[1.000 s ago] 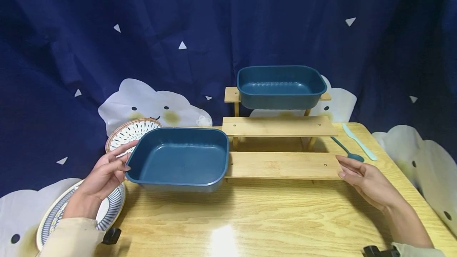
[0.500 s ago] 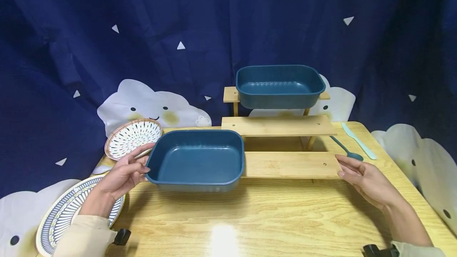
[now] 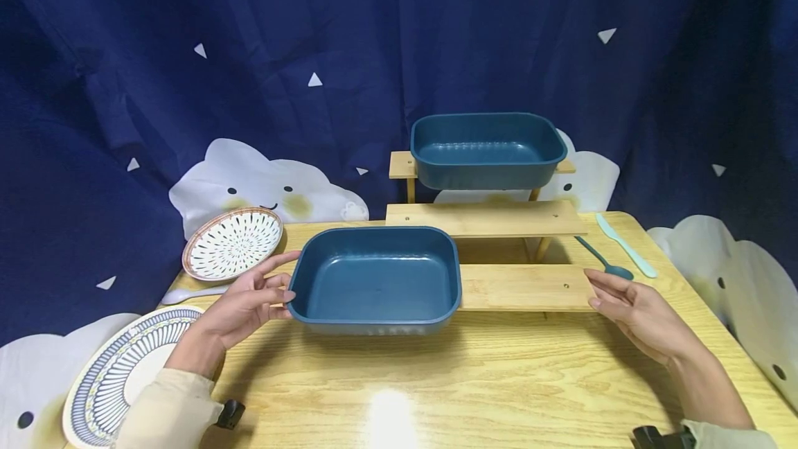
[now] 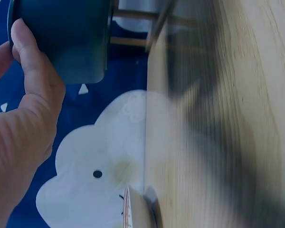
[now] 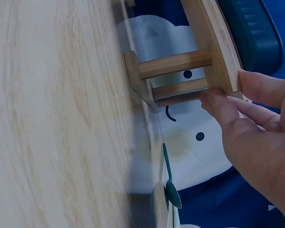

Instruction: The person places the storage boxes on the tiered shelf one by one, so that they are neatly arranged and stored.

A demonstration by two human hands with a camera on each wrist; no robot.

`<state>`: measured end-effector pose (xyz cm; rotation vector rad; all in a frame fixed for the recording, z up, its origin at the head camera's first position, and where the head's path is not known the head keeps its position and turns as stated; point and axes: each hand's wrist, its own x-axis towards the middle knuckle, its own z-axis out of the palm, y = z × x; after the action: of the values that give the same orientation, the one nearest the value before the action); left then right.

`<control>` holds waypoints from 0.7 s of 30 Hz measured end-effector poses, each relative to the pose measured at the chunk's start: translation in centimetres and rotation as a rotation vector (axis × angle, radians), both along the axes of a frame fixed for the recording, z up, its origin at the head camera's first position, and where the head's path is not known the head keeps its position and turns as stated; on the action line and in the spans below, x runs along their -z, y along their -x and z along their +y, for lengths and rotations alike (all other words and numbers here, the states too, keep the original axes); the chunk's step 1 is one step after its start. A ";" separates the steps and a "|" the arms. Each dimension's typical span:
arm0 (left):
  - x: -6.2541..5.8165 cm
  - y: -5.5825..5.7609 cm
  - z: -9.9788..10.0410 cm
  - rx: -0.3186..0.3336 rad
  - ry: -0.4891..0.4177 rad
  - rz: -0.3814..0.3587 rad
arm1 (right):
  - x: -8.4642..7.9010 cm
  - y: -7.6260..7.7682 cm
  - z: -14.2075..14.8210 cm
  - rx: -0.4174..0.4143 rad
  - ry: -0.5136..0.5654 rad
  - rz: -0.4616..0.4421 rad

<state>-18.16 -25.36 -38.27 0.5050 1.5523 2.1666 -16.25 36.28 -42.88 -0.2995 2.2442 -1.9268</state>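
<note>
In the head view my left hand pinches the left rim of a dark blue rectangular basin. The basin covers the left part of the lowest board of a three-tier wooden rack. A gap shows between basin and tabletop in the left wrist view, where the thumb lies on the outer wall. My right hand holds the right end of that lowest board, thumb and fingers on either side of the wood in the right wrist view. A matching blue basin stands on the top tier.
At the left are a brown-rimmed speckled plate, a pale spoon and a large blue-patterned plate. A teal spoon and a mint knife lie behind my right hand. A navy curtain hangs behind the table.
My left hand has carried the basin to the right, further across the lowest board. The pale spoon and more of both plates have come into sight. My right hand has stayed at the board's end.
</note>
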 end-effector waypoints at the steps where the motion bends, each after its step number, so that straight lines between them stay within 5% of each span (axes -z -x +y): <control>1: 0.0 0.0 0.3 -0.008 0.006 -0.004 | 0.0 0.0 0.0 0.000 -0.001 -0.001; 21: 0.0 0.2 5.7 -0.064 0.016 -0.055 | 0.3 0.1 0.2 -0.005 0.021 -0.009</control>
<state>-18.40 -19.62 -38.22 0.3926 1.5745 2.1950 -16.31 36.48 -43.14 -0.2984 2.2172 -1.9468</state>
